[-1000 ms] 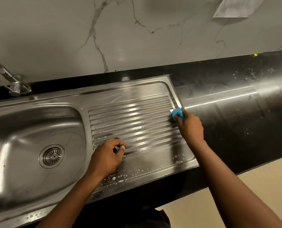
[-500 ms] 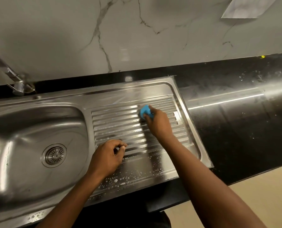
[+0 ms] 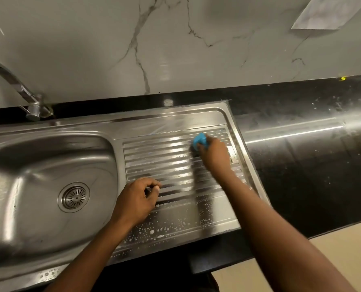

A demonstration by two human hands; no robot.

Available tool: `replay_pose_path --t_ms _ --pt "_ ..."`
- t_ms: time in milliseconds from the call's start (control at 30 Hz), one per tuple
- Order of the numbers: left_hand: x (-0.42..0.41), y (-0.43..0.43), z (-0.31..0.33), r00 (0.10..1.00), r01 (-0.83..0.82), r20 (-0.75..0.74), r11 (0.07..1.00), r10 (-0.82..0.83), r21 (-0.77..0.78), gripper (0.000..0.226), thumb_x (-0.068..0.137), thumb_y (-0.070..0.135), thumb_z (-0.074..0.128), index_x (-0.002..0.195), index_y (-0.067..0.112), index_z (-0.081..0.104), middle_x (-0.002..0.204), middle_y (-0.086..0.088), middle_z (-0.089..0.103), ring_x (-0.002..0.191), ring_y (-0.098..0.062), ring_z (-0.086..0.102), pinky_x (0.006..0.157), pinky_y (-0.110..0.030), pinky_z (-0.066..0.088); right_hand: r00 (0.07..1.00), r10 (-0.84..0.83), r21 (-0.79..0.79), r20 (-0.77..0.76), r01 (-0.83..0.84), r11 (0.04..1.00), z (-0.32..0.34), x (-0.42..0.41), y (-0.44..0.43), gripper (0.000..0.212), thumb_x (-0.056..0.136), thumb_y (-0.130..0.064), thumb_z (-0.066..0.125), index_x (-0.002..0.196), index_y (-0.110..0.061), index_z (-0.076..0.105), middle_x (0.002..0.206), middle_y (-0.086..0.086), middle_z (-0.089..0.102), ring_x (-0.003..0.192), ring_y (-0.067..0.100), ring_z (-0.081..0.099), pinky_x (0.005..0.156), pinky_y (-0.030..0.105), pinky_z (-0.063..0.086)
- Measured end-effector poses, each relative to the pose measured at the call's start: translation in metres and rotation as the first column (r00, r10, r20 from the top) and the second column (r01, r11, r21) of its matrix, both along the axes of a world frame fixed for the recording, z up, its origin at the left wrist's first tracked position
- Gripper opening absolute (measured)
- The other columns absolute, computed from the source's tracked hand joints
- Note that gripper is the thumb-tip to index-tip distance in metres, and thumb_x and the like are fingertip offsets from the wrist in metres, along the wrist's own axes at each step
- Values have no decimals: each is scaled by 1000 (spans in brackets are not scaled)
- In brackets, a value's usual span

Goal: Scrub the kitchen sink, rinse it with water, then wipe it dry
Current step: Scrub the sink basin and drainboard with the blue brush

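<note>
A stainless steel sink (image 3: 116,125) fills the left and middle, with a bowl and round drain (image 3: 74,197) on the left and a ribbed drainboard (image 3: 165,163) on the right. My right hand (image 3: 214,154) presses a blue scrubber (image 3: 199,141) onto the upper right ribs of the drainboard. My left hand (image 3: 136,199) rests on the lower left ribs with fingers curled, and nothing shows in it. Soap bubbles speckle the flat front strip of the drainboard (image 3: 175,226).
A chrome tap (image 3: 17,89) rises at the back left. The black countertop (image 3: 312,165), flecked with droplets, runs to the right of the sink. A marbled wall (image 3: 175,43) stands behind, with a paper sheet (image 3: 327,13) stuck at the top right. Beige floor (image 3: 343,249) lies below the counter edge.
My right hand with the blue scrubber went from the drainboard's right edge leftward to its middle, then back toward the upper right. My left hand stayed put.
</note>
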State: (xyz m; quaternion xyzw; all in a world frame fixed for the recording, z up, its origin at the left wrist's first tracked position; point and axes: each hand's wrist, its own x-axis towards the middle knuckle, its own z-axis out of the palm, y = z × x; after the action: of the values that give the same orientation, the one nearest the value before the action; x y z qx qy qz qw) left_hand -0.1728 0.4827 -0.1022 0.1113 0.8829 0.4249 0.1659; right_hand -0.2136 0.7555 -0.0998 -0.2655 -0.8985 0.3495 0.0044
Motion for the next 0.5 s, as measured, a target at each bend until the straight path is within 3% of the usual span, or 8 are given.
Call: replay_pose_path --t_ms 100,233,333,433,500 --pt "0 -1 3 1000 -8 4 1000 8 -12 13 97 29 68 102 32 79 96 23 72 85 1 66 77 -33 59 987 156 -19 -39 -157 987 -7 -6 -74 28 106 -38 54 129 -27 64 79 -11 62 71 2 61 66 30 53" --pt "1 -9 6 1000 -23 -12 999 22 -40 11 97 28 68 102 33 77 95 22 71 86 1 66 79 -33 59 945 327 24 3 -326 945 -12 -12 -122 52 103 -42 55 153 -31 45 116 4 73 93 21 71 80 43 60" --pt "2 -23 1 999 -48 11 999 48 -11 12 97 28 68 102 34 78 98 23 72 85 -1 67 77 -35 61 955 294 59 31 -295 954 -7 -8 -90 50 103 -44 56 152 -33 47 111 -1 71 89 17 68 75 37 57" --pt "5 -32 -3 998 -65 13 998 65 -6 12 97 29 69 102 33 78 99 22 74 86 -2 69 78 -38 62 983 170 116 67 -177 977 0 -1 -27 46 104 -42 55 148 -28 53 108 3 71 86 17 63 67 29 45" --pt "7 -35 -2 996 -84 7 996 84 -6 12 96 27 69 101 32 79 99 23 74 86 0 69 79 -36 61 995 70 158 67 -80 984 3 5 12 45 105 -39 56 147 -23 54 111 5 72 86 18 63 68 29 45"
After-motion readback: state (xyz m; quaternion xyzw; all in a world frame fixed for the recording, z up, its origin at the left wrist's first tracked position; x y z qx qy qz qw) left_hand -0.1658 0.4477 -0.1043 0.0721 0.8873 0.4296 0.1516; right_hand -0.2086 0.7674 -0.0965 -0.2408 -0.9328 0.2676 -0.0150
